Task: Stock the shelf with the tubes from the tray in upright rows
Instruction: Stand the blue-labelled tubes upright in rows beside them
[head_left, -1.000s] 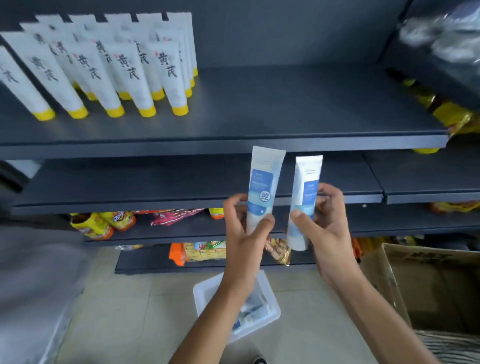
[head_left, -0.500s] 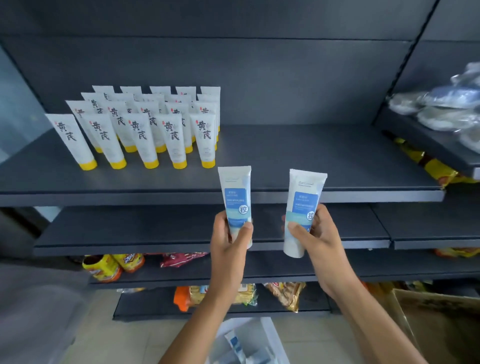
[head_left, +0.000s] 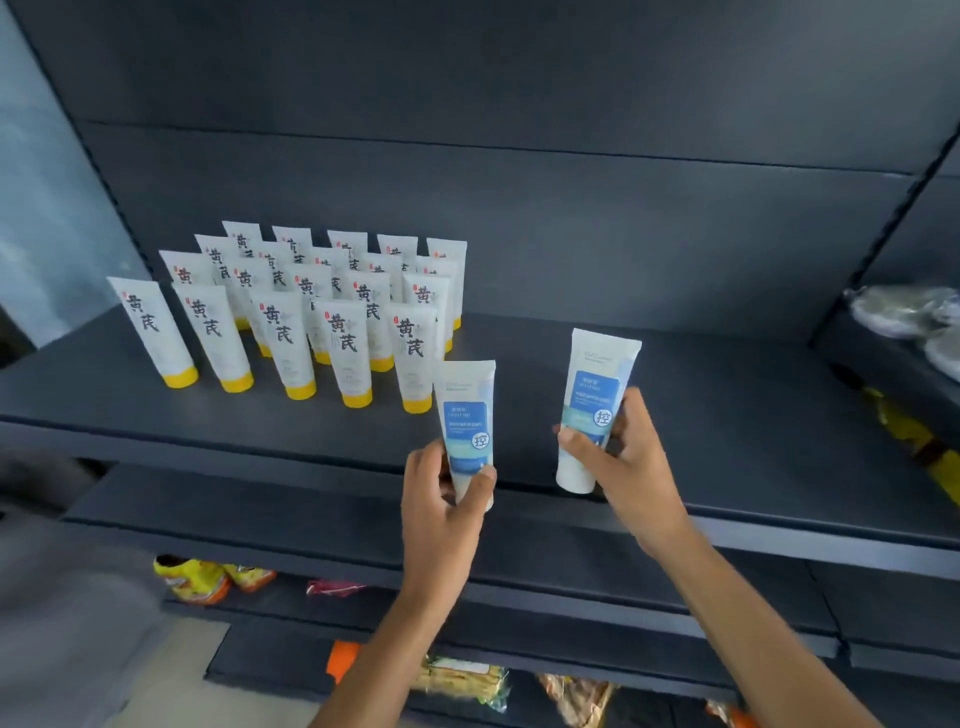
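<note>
L hand (head_left: 441, 499) & R hand (head_left: 631, 457) each grip upright blue tube over shelf (head_left: 727, 415).

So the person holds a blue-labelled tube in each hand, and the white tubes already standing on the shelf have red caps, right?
Not quite. The head view shows the standing tubes on the shelf have yellow caps, not red. The rest holds: the left hand grips the left blue-labelled tube and the right hand grips the right blue-labelled tube.
</note>
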